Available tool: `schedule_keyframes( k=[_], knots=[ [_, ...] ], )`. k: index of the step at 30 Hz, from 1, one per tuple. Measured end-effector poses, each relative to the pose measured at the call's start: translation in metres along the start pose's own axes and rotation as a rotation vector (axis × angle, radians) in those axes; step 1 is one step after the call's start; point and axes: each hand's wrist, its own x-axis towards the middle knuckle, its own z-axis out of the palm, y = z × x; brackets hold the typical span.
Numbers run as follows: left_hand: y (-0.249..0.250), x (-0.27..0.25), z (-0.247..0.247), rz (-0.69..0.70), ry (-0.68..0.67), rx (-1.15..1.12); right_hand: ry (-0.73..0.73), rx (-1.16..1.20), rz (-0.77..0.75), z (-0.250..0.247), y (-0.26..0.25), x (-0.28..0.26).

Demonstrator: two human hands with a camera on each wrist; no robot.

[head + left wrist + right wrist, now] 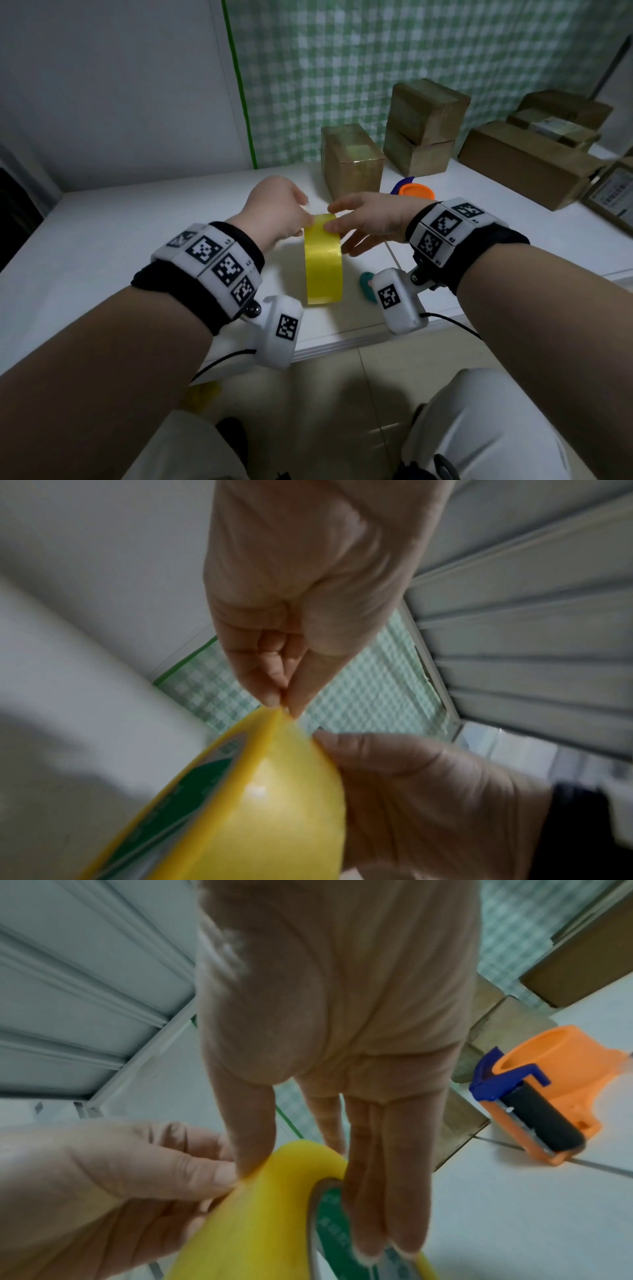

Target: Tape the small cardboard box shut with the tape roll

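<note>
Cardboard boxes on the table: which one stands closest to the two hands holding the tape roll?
The single upright small box directly behind the hands and yellow tape roll. The others lie farther right: a stacked pair and flatter boxes.

Tape roll (240, 818) cut off by frame bottom; core print blurred.

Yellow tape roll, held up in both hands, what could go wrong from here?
The left hand only pinches a sliver at the yellow tape roll edge, so it may slip or tear. The small brown cardboard box stands apart behind, with nothing steadying it once tape pulls.
</note>
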Motion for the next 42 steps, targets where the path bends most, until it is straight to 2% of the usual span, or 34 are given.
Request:
schedule_keyframes(
  k=[3,7,10,14,17,23,28,31,33,35,38,42],
  knots=[
    [0.006,0.001,-0.010,-0.090,-0.114,-0.051,-0.017,0.068,-0.003,0.002,0.001,-0.004],
    [0.006,0.000,-0.013,-0.073,-0.181,-0.009,0.009,0.084,-0.031,0.006,0.001,-0.006],
    [0.007,-0.002,-0.008,0.022,-0.139,0.148,-0.001,0.108,-0.030,0.007,0.004,-0.003],
    [0.015,-0.006,0.004,0.244,0.015,0.640,0.013,0.050,-0.052,0.012,0.003,0.002],
    [0.018,-0.006,0.008,0.276,0.037,0.735,0.047,0.022,-0.044,0.016,-0.001,0.006],
    [0.021,-0.006,0.006,0.306,0.034,0.453,0.098,0.041,-0.021,0.015,0.000,0.012],
    [0.007,-0.005,0.008,0.247,-0.025,-0.039,0.111,0.086,-0.034,0.011,0.011,0.012],
    [-0.001,-0.002,0.007,0.187,-0.065,-0.267,0.209,0.058,-0.127,0.012,0.016,0.013],
    [-0.004,0.000,0.007,0.175,-0.090,-0.322,0.311,-0.007,-0.233,0.012,0.016,0.011],
    [-0.005,0.000,0.006,0.177,-0.095,-0.337,0.353,-0.014,-0.316,0.012,0.016,0.009],
    [-0.007,0.000,0.005,0.178,-0.089,-0.349,0.365,0.039,-0.366,0.008,0.019,0.010],
    [-0.008,0.000,0.004,0.197,-0.100,-0.344,0.345,-0.009,-0.409,0.007,0.017,0.011]
  ],
)
